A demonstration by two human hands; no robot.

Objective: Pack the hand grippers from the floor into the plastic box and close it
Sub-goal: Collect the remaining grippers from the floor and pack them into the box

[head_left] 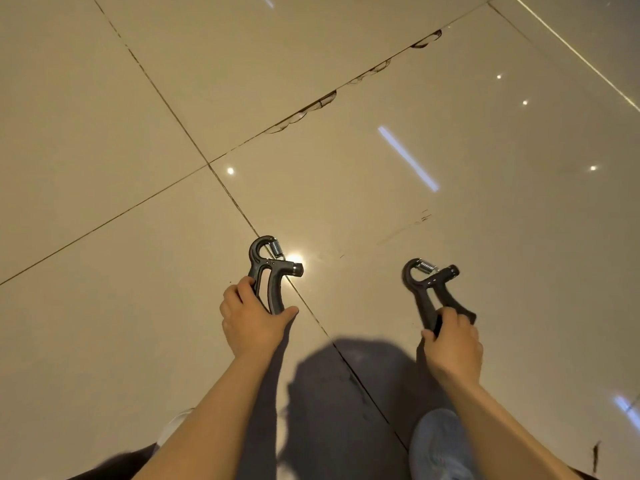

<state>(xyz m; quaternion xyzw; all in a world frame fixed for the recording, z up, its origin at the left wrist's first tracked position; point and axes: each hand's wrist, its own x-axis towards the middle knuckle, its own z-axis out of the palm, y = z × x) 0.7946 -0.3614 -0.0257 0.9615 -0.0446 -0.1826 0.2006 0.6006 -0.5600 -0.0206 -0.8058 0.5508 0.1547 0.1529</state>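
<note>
Item 1: black plastic hand gripper with a coiled steel spring and a round adjuster knob, left unit (268,271). Held above the floor by the lower ends of its two handles; looped head and spring point away from the person. Left hand (251,318) wraps it, fingers curled round the outer handle, thumb laid along the handle ends.

Item 2: matching black plastic hand gripper with steel spring, right unit (431,287). Also held off the floor, head away from the person, handles splayed. Right hand (452,341) closes round the left handle, fingers curled over it; the other handle juts out beside the knuckles.

The two units are well apart, one on each side of a tile joint.

Item 3: glossy beige tiled floor (104,133), with dark grout lines, chipped tile edges along one joint, and bright light reflections.

Item 4: pale grey shoe (438,445), at the lower edge, below the right forearm.
</note>
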